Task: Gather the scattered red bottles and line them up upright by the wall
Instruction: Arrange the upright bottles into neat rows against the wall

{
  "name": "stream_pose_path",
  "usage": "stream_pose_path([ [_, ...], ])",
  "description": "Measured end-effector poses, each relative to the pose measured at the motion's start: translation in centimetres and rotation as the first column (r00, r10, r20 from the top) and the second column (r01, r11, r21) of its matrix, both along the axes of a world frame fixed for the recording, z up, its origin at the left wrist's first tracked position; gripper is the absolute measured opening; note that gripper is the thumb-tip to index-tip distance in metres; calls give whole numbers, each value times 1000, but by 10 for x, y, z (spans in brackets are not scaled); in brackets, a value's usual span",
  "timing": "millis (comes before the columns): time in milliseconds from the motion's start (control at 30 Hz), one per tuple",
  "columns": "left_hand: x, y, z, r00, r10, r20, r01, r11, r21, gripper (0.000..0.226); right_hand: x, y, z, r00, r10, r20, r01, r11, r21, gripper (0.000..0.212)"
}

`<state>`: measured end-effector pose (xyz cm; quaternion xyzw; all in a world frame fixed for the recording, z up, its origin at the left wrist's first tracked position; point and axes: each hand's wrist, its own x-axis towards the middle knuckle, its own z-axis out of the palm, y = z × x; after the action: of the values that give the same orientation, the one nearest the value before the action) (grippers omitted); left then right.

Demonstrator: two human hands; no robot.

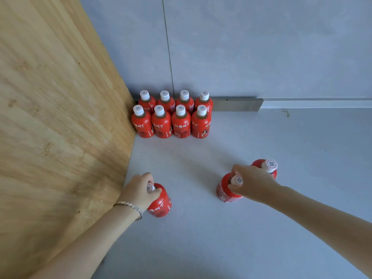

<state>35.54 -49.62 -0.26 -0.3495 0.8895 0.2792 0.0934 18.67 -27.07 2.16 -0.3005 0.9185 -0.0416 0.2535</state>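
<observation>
Two hands gripping upright red bottles on the grey floor.
Left hand (141, 188) closed over near bottle (161, 204); right hand (251, 182) clasping second bottle (226, 191), third bottle (268, 168) just behind; eight bottles (172, 115) lined against the wall (261, 47).

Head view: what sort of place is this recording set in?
Probably a plain indoor corner set up for the recording, not a home or a shop. A bare grey floor meets a grey panelled wall with a metal skirting strip, a wooden board stands on the left, and only red bottles are about.
</observation>
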Motion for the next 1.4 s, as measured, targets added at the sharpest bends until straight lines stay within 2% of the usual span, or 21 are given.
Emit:
stream_pose_path([
  [133,-30,-21,2,973,73,-219,-81,996,-28,23,-3,-23,0,997,-62,55,65,996,-64,34],
  [300,-95,-57,5,941,69,-332,-98,992,-73,27,-11,-62,0,990,-75,116,89,989,-116,36],
  [467,-127,-79,-4,944,130,-302,-163,983,-87,31,-20,-107,-6,982,-138,131,160,971,-177,34],
  [600,-122,-98,-16,877,287,-385,-293,955,45,40,-23,-146,-16,971,-206,120,233,929,-288,26],
  [700,-113,-94,-26,870,384,-310,-388,920,51,50,-29,-178,-21,966,-223,134,257,893,-370,25],
  [767,-109,-86,-33,835,481,-268,-456,877,155,54,-31,-195,-22,959,-229,168,280,865,-417,31],
  [833,-108,-80,-40,807,520,-281,-465,852,243,59,-29,-208,-25,956,-230,182,286,874,-394,35],
  [900,-109,-78,-41,782,544,-306,-463,834,300,60,-24,-215,-28,945,-257,203,308,908,-285,40],
  [967,-110,-79,-39,755,573,-320,-466,811,354,60,-21,-216,-30,918,-306,251,365,901,-233,46],
  [1033,-109,-81,-39,743,588,-320,-456,795,400,62,-20,-216,-33,888,-340,311,430,853,-295,46],
  [1133,-107,-89,-38,768,568,-295,-427,798,426,65,-17,-213,-34,812,-369,451,557,721,-413,51],
  [1200,-108,-89,-36,781,567,-262,-422,788,448,66,-13,-205,-33,794,-348,499,578,689,-438,56],
  [1267,-111,-82,-34,792,546,-273,-444,822,357,64,-12,-188,-29,809,-278,518,528,733,-430,52],
  [1300,-111,-75,-30,814,501,-294,-458,865,205,63,-13,-175,-27,827,-233,512,477,773,-419,46],
  [1333,-110,-68,-26,844,414,-340,-432,901,25,63,-16,-159,-25,856,-187,482,408,817,-408,38],
  [1400,-110,-55,-18,888,117,-444,-249,935,-252,60,-23,-121,-18,931,-109,348,248,889,-385,27],
])
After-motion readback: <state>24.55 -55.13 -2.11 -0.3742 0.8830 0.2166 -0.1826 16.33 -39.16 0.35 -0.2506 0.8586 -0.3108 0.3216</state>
